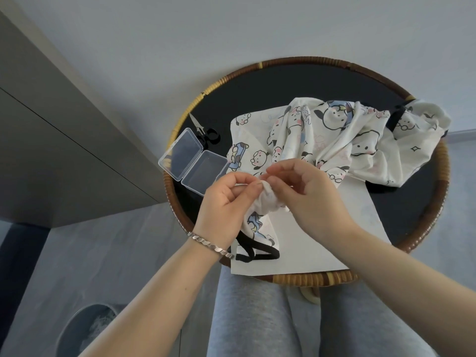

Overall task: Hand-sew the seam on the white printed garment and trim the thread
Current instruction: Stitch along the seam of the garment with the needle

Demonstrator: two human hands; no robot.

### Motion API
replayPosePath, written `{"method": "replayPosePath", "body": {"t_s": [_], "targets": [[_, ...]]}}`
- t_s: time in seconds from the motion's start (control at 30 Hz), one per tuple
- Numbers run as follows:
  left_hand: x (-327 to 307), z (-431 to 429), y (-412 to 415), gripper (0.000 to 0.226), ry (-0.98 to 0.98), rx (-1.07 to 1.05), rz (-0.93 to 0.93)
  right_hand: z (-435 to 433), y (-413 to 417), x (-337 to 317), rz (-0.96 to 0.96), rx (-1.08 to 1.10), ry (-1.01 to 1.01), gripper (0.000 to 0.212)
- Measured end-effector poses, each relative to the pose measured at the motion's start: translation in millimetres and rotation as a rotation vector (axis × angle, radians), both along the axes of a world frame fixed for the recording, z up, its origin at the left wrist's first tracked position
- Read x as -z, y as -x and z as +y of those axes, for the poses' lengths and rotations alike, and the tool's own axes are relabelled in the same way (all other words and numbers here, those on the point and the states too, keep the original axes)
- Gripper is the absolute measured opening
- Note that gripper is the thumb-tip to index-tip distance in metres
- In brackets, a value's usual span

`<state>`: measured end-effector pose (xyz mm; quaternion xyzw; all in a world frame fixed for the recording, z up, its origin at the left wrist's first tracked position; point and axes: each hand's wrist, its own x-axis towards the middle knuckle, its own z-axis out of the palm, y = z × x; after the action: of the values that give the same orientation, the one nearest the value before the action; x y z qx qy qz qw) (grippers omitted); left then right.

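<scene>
Left hand (223, 199) and right hand (304, 191) pinched on a bunched fold of garment (334, 140), needle (258, 184) between fingertips, over round tray (443, 186); scissors (206, 132) and open box (193, 161) nearby.

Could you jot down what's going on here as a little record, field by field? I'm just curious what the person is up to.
activity: hand-sewing a bunched bit of fabric
left hand: pinching the fabric, bracelet on the wrist
right hand: fingertips pinched at the same spot; a needle can't be made out for sure
garment: white with cartoon print, heaped on the tray
tray: round, dark, woven rim
scissors: lying untouched at the tray's left edge
plastic box: clear, open, beside the scissors
</scene>
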<state>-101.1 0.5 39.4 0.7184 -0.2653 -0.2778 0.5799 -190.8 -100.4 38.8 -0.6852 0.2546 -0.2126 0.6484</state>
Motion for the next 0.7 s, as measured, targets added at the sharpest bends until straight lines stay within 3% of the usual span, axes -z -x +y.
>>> {"method": "replayPosePath", "body": {"t_s": [0.13,0.27,0.43,0.57,0.63,0.7], "targets": [[-3.7,-7.8,5.1,0.01,-0.033,-0.032,0.02,7.0,1.5,-3.6,-0.053,0.022,-0.016,0.028],[-9.5,-15.4,4.8,0.009,-0.078,-0.053,0.038,10.7,2.2,-7.7,-0.093,0.005,-0.016,0.021],[-12.4,-21.0,7.3,0.017,-0.155,-0.079,0.077,5.3,-1.6,-0.1,-0.155,0.138,-0.098,0.021],[-11.0,-24.3,6.0,0.009,-0.226,-0.105,0.028,13.9,-5.0,11.2,-0.267,0.246,-0.176,0.02],[-7.9,-26.3,5.6,0.007,-0.276,-0.121,-0.129,18.7,-5.0,15.2,-0.304,0.295,-0.091,0.019],[-2.9,-26.6,1.6,0.01,-0.369,-0.137,-0.297,18.4,-3.7,15.2,-0.316,0.322,0.182,0.016]]}}
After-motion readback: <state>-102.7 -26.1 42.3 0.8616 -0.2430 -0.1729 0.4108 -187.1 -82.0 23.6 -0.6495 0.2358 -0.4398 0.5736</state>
